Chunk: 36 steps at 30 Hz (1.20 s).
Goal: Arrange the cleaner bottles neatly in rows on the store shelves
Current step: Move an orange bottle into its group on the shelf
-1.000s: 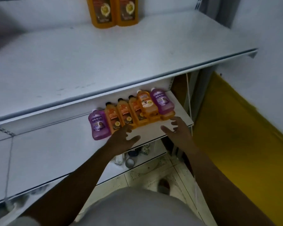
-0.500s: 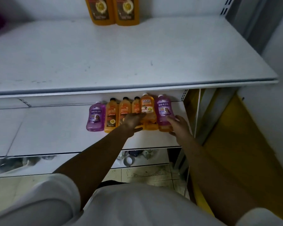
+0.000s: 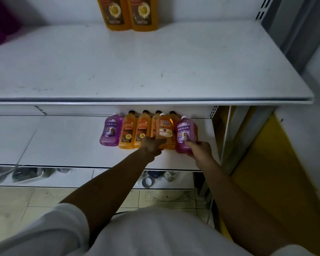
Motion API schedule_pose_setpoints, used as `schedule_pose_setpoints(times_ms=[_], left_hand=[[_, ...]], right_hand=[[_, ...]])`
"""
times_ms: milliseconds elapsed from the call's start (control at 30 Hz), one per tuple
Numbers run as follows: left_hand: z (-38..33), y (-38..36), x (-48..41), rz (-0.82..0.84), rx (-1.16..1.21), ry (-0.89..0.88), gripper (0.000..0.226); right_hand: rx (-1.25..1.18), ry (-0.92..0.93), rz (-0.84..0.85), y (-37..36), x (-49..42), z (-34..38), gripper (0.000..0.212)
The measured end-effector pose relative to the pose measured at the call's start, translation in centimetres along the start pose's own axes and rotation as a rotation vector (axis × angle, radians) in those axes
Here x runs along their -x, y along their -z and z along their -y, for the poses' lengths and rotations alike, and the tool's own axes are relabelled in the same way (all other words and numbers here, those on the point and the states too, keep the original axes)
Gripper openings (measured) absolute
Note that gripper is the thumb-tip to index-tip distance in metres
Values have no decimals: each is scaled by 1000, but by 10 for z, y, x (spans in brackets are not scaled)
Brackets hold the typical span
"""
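Several cleaner bottles stand in a row on the lower white shelf [image 3: 67, 145], under the upper shelf. A purple bottle [image 3: 111, 132] is at the left end, then orange bottles [image 3: 129, 133] with black caps. In front stand an orange bottle with a white cap [image 3: 163, 128] and a second purple bottle [image 3: 185, 135]. My left hand [image 3: 151, 145] grips the base of the white-capped orange bottle. My right hand [image 3: 199, 149] holds the base of the right purple bottle.
The upper shelf [image 3: 155, 71] carries two large orange bottles [image 3: 127, 13] at the back. A dark purple object [image 3: 0, 28] shows at the far left. Small items, a tape roll [image 3: 147, 182] among them, lie on the bottom shelf. A yellow panel [image 3: 277, 163] stands to the right.
Both hands reached forward from open in front of the shelf edge and closed on the two front bottles. The view has swung to face the shelves squarely.
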<state>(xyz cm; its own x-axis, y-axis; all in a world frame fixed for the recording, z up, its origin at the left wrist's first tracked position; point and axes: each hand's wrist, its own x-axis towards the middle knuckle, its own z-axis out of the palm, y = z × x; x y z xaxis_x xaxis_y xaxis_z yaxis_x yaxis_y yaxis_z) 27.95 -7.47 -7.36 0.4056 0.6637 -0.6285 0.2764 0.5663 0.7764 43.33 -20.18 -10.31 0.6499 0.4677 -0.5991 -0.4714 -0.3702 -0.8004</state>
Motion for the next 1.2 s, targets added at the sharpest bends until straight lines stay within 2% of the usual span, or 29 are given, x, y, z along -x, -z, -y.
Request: schedule_pose_setpoints(times_ms=[167, 333, 433, 533, 633, 700, 800, 867, 1000, 1200], left_hand=[[0, 39, 28, 156, 283, 73, 44], [20, 104, 78, 276, 446, 198, 59], [28, 140, 114, 336, 432, 135, 61], [32, 169, 143, 304, 378, 33, 86], [34, 195, 164, 303, 388, -62, 104], [34, 209, 179, 269, 409, -127, 104], [27, 225, 205, 111, 423, -158, 103], [16, 237, 223, 9, 384, -206, 105], [-6, 283, 257, -158, 315, -381, 108], [-31, 364, 309, -333, 263, -615, 99]], right_hand=[[-127, -39, 87, 11, 33, -2, 40], [-272, -116, 249, 9, 74, -2, 41], [-238, -102, 464, -1, 96, 4, 52], [-120, -50, 659, -19, 111, 10, 67], [-41, 13, 821, -48, 122, 15, 69], [-4, 20, 900, -70, 137, 22, 71], [42, 76, 1007, -104, 166, 31, 70], [155, 164, 1039, -127, 186, 36, 71], [397, 396, 972, -170, 229, 49, 69], [356, 607, 947, -236, 306, 65, 61]])
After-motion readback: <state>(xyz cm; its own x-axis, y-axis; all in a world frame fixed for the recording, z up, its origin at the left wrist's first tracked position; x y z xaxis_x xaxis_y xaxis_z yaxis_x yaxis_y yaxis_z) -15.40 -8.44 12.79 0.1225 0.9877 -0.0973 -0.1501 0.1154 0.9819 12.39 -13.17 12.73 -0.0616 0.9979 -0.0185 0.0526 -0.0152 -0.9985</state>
